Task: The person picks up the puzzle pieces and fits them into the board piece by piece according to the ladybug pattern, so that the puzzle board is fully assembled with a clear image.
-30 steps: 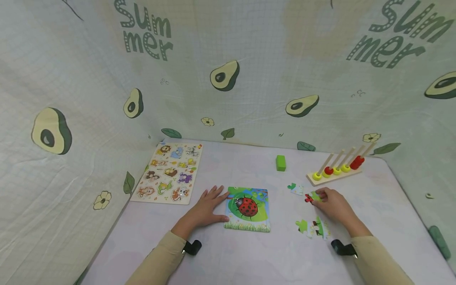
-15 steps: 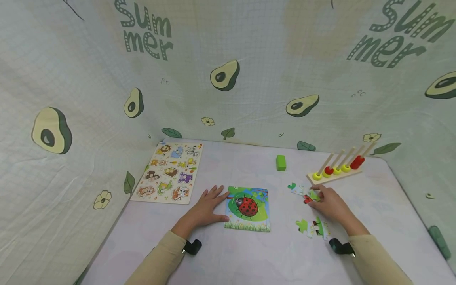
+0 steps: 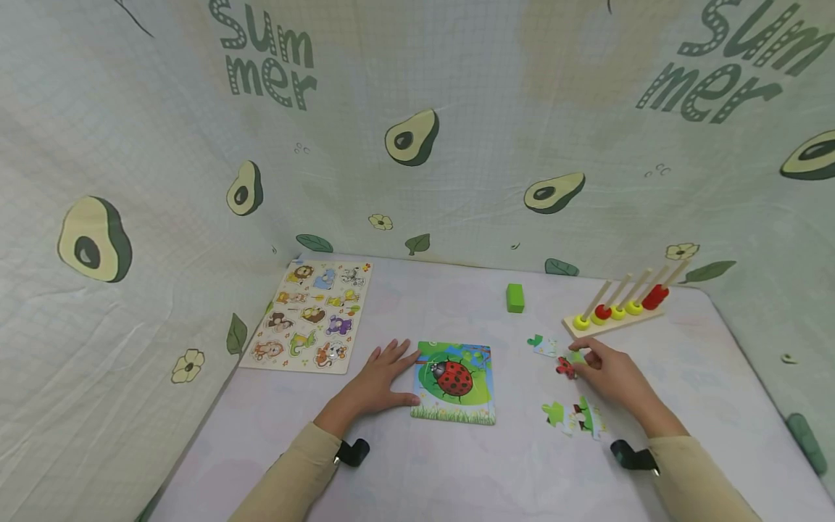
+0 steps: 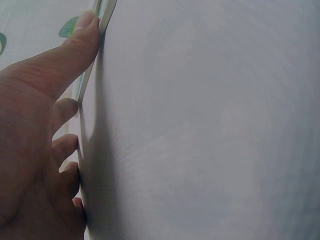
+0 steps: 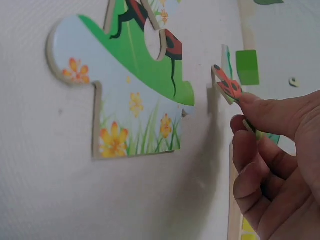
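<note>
The square ladybug puzzle board (image 3: 454, 380) lies flat in the middle of the table. My left hand (image 3: 377, 383) has its fingers spread, with the thumb and index fingertip at the board's left edge. To the right, my right hand (image 3: 612, 375) pinches a red, black-spotted jigsaw piece (image 5: 230, 87) between thumb and fingers, tilted over the table. A green edge shows behind the fingertips, which hide part of what they hold. Below that hand lie several loose jigsaw pieces, among them a green one (image 3: 553, 414) and a flowered one (image 5: 135, 115). A pale blue piece (image 3: 544, 346) lies just left of the held one.
An animal peg puzzle (image 3: 306, 319) lies at the back left. Behind the loose pieces stands a green block (image 3: 514, 298). At the back right is a wooden bead stacker (image 3: 613, 322) with upright rods and red and yellow beads. A printed cloth (image 3: 470, 217) hangs behind the table.
The red spotted piece has turned in my right hand's fingers, and that hand has shifted slightly to the right. My left hand and the board have stayed in place.
</note>
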### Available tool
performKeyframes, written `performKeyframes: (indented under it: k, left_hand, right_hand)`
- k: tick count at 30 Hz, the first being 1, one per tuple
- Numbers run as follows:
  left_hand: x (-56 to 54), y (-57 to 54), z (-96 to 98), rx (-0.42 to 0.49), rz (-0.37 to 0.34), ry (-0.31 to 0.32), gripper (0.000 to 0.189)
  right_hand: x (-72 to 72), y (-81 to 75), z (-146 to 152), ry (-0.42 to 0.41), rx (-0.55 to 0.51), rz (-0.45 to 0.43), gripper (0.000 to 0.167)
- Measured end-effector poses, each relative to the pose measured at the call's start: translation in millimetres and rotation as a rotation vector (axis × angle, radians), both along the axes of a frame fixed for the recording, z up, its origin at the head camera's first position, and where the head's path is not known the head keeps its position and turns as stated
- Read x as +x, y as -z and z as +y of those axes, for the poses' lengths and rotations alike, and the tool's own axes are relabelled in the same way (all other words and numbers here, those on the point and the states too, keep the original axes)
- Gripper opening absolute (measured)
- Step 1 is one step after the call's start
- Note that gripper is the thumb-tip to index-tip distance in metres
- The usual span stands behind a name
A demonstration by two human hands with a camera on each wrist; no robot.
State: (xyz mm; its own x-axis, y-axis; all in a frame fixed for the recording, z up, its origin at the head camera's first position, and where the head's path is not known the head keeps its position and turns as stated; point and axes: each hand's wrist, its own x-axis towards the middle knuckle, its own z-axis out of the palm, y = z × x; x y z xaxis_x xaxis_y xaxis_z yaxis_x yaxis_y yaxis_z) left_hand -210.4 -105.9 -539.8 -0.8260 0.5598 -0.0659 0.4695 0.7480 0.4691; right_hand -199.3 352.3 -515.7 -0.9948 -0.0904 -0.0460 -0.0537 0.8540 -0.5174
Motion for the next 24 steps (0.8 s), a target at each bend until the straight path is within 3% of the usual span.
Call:
performKeyframes:
  k: [11,17,24]
  left_hand:
    - [-0.4,0.1,0.0,0.001,0.0,0.007,0.091]
    - [-0.6,1.1,-0.6,0.002,-0.005,0.003,0.091]
    - [-0.8,0.9,-0.8,0.004,-0.008,0.001,0.091]
  right_hand:
    - [2.1,-10.6,-16,-0.082,-0.149,-0.106,0.045]
    - [4.6,-10.2,-32,-0.129,-0.188,-0.058,0.046]
    - [4.6,-8.0,-54,-0.198,-0.208,0.061,0.044]
